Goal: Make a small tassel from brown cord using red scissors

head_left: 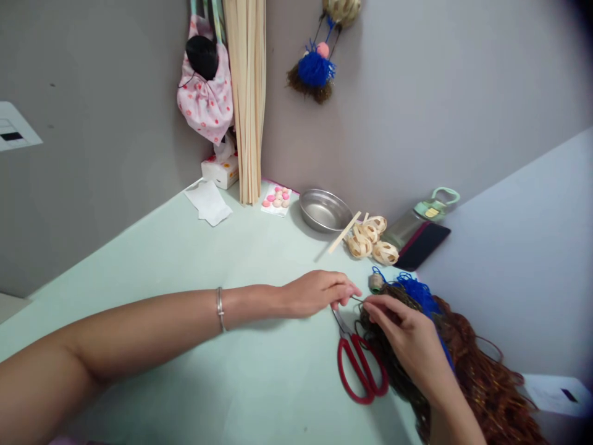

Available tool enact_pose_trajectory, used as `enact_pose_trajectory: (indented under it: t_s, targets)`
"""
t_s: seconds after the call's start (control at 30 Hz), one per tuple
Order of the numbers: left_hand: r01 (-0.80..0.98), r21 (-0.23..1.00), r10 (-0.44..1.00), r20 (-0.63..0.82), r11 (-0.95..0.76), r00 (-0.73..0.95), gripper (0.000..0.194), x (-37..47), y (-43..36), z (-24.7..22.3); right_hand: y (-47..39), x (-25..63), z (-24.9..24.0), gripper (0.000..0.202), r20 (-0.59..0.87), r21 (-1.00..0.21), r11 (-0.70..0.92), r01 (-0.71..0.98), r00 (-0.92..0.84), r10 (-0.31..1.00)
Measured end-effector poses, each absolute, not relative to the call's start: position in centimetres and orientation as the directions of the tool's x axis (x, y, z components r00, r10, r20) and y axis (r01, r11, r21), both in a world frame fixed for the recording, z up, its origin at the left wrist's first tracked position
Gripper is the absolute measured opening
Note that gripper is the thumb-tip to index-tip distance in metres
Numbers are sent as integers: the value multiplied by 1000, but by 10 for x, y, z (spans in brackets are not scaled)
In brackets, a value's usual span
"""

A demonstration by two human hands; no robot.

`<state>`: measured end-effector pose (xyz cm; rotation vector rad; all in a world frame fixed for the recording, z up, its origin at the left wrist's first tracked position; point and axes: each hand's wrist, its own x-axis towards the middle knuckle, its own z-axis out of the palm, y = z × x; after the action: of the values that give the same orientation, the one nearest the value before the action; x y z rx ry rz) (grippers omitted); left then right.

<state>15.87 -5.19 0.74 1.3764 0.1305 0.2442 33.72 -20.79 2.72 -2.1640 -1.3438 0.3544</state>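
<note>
Dark thread (pixel 356 299) pinched in left hand (pixel 319 293) and right hand (pixel 410 330); scissors (pixel 364 366), tips hidden.

Pale green tabletop (pixel 162 259) in a grey-walled corner
The left wall (pixel 106 123) bears 1 white plate (pixel 18 127); the back wall (pixel 417 111) meets a paler surface (pixel 532 247) at right, under soft light.

Left hand (pixel 319 294) and right hand (pixel 410 337) have a thin dark cord (pixel 357 300) pinched between them, just over some red scissors (pixel 362 364). Brown yarn (pixel 491 377) and blue yarn (pixel 419 293) are heaped by the right one. Further back: metal bowl (pixel 325 214), woven balls (pixel 384 253), bottle (pixel 404 227), phone (pixel 424 246). Wood strips (pixel 250 99) stand in the corner, and a blue tassel (pixel 316 69) dangles on the wall.
</note>
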Motion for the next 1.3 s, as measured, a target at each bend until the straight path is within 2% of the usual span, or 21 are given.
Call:
enact_pose_trajectory:
  t_s: [0.1, 0.17, 0.27, 0.37, 0.43, 0.5, 0.6, 0.7, 0.73, 0.77, 0.87, 0.93, 1.0, 1.1, 1.2, 1.3]
  targets:
    - [-74, 977, 209, 116, -201, 971, 17, 175, -56, 7, -204, 326, 26, 30, 107, -554, -286, 782, 407, 907]
    - [-42, 953, 127, 83, -300, 988, 17, 183, -58, 3, -203, 321, 27, 30, 127, -546, -254, 798, 379, 917]
    - [0, 991, 100, 14, -137, 995, 22, 188, -55, -3, -203, 320, 27, 31, 109, -559, -245, 792, 363, 926]
    - [-68, 984, 240, 27, 165, 970, 26, 179, -41, -2, -210, 339, 23, 35, 68, -568, -283, 773, 387, 919]
    - [-169, 912, 356, 27, 374, 934, 30, 165, -27, 2, -218, 361, 19, 38, 50, -556, -313, 770, 406, 912]
    - [-235, 857, 403, 35, 458, 915, 33, 148, -14, 5, -227, 384, 16, 40, 35, -543, -335, 770, 419, 907]
    - [-202, 833, 389, -18, 516, 921, 31, 123, -7, 5, -234, 400, 17, 43, 70, -513, -364, 778, 460, 885]
    - [-133, 827, 321, -61, 547, 945, 30, 105, -17, -2, -224, 373, 28, 41, 267, -430, -417, 800, 554, 788]
    - [-109, 829, 296, -70, 549, 953, 29, 102, -22, -4, -217, 355, 32, 38, 316, -455, -385, 803, 550, 773]
    - [-89, 833, 276, -79, 546, 958, 29, 99, -27, -7, -209, 334, 36, 35, 323, -530, -305, 791, 521, 790]
    - [-48, 836, 240, -101, 546, 966, 31, 94, -40, -14, -184, 273, 36, 38, 96, -777, -125, 617, 312, 945]
    - [-36, 833, 240, -117, 552, 964, 32, 93, -44, -18, -172, 247, 28, 44, -34, -866, -125, 484, 192, 981]
    - [-25, 825, 246, -139, 564, 959, 34, 92, -45, -23, -166, 238, 18, 36, -71, -883, -152, 443, 192, 979]
    - [-13, 795, 247, -172, 606, 954, 35, 93, -44, -31, -167, 245, 10, 18, -45, -830, -192, 524, 280, 959]
    - [-19, 757, 251, -193, 653, 948, 35, 95, -42, -38, -175, 254, 19, 19, 7, -820, -176, 544, 316, 949]
    - [-24, 737, 261, -209, 675, 942, 37, 97, -42, -41, -183, 256, 34, 21, -3, -883, -100, 458, 207, 978]
